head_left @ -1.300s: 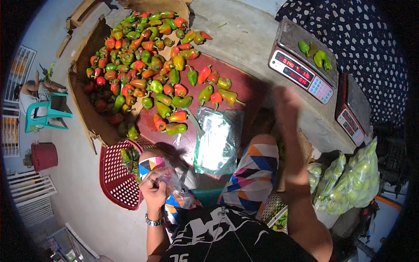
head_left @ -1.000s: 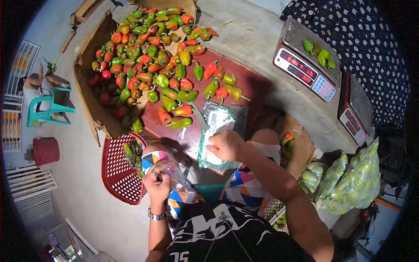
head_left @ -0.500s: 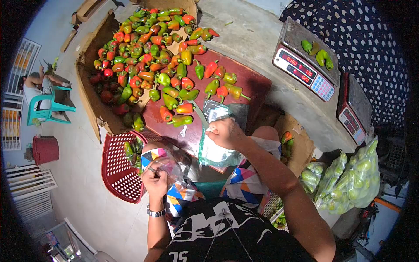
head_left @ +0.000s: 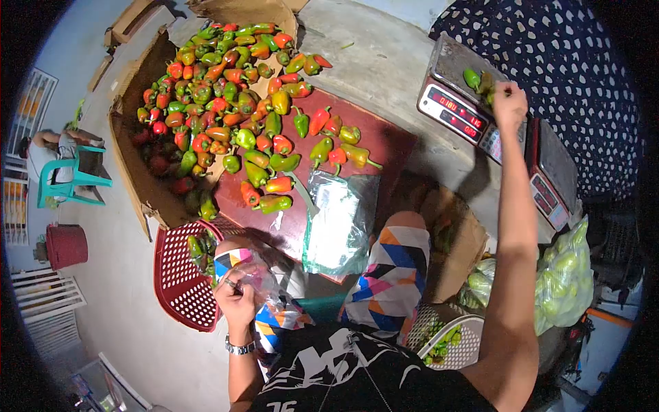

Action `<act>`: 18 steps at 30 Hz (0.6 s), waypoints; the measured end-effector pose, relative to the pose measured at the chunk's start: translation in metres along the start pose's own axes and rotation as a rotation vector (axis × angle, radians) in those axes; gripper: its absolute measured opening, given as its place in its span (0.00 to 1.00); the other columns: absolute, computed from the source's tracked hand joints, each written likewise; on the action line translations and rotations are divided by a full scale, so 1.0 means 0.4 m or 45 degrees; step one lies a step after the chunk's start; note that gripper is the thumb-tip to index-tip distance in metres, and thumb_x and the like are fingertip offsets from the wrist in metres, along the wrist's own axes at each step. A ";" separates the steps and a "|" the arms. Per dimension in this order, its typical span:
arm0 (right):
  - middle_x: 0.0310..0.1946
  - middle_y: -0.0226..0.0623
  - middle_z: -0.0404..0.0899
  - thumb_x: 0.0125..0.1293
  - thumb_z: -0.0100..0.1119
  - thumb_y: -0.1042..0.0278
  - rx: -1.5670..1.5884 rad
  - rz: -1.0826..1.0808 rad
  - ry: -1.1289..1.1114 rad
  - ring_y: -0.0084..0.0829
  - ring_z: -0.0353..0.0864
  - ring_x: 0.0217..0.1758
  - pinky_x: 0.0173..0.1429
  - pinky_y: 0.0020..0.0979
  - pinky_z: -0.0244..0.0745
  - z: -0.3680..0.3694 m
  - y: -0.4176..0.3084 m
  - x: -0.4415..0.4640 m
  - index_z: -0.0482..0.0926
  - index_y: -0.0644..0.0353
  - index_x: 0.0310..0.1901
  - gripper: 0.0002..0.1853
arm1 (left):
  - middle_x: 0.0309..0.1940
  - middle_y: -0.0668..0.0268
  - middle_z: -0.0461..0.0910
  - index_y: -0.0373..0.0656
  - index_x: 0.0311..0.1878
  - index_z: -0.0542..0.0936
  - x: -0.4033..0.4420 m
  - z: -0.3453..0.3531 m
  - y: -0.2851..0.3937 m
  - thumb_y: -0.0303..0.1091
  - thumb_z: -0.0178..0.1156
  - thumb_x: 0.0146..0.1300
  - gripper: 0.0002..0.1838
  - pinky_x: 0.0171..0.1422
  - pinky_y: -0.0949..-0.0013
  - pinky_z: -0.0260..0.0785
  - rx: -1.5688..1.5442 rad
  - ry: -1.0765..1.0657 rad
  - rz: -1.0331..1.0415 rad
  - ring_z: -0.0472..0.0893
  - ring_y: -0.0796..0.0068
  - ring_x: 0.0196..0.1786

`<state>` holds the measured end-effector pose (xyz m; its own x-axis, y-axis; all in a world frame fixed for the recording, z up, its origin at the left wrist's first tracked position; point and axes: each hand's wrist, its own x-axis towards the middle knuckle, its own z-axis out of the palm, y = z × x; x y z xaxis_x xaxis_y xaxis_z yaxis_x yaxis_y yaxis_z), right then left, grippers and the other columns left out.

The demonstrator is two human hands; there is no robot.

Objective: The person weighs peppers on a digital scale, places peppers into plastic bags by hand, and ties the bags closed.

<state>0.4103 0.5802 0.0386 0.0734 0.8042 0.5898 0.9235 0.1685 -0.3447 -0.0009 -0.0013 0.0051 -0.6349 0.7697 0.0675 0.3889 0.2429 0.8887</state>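
Over my left knee, my left hand is closed on a clear plastic bag that hangs across my leg. My right hand reaches out over the pan of the nearer scale, fingers closed around a green pepper that they mostly hide. Beside those fingers a green pepper lies on the pan. A stack of clear bags rests on the red board, next to several loose red and green peppers.
Many peppers fill an open cardboard box. A red basket stands by my left knee, a white basket at my right. Filled bags and a second scale are at the right. A person sits far left.
My right hand has left the stack of clear bags, moved up and right to the scale, and closed on a pepper. My left hand still holds its bag.
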 end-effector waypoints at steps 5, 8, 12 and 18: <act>0.71 0.51 0.73 0.61 0.61 0.26 -0.555 0.417 -0.403 0.57 0.69 0.74 0.75 0.56 0.66 0.057 0.050 0.106 0.79 0.39 0.68 0.39 | 0.42 0.55 0.90 0.33 0.40 0.84 0.009 0.018 0.003 0.15 0.53 0.51 0.15 0.54 0.67 0.78 0.037 -0.013 -0.009 0.88 0.64 0.45; 0.79 0.48 0.63 0.56 0.61 0.18 -0.536 0.635 -0.524 0.57 0.61 0.81 0.79 0.61 0.59 0.090 0.027 0.121 0.71 0.34 0.76 0.48 | 0.41 0.55 0.90 0.33 0.39 0.83 0.021 0.023 0.014 0.15 0.53 0.51 0.14 0.54 0.67 0.78 0.115 -0.033 0.071 0.89 0.64 0.44; 0.82 0.48 0.59 0.54 0.61 0.16 -0.521 0.690 -0.696 0.55 0.57 0.84 0.81 0.60 0.56 0.116 0.058 0.149 0.68 0.38 0.78 0.54 | 0.41 0.56 0.90 0.34 0.40 0.82 0.017 0.020 0.004 0.15 0.54 0.50 0.14 0.54 0.67 0.78 0.114 -0.020 0.044 0.89 0.63 0.44; 0.79 0.51 0.64 0.50 0.59 0.12 -0.537 0.690 -0.661 0.50 0.61 0.83 0.83 0.53 0.56 0.119 0.039 0.150 0.69 0.48 0.78 0.60 | 0.41 0.57 0.90 0.35 0.40 0.83 0.027 0.028 0.032 0.16 0.53 0.51 0.14 0.53 0.67 0.78 0.155 -0.038 0.059 0.88 0.64 0.43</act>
<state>0.4113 0.6581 0.0339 0.4578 0.8888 -0.0218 0.8812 -0.4568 -0.1217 0.0046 0.0166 0.0121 -0.5949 0.7985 0.0918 0.4966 0.2753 0.8231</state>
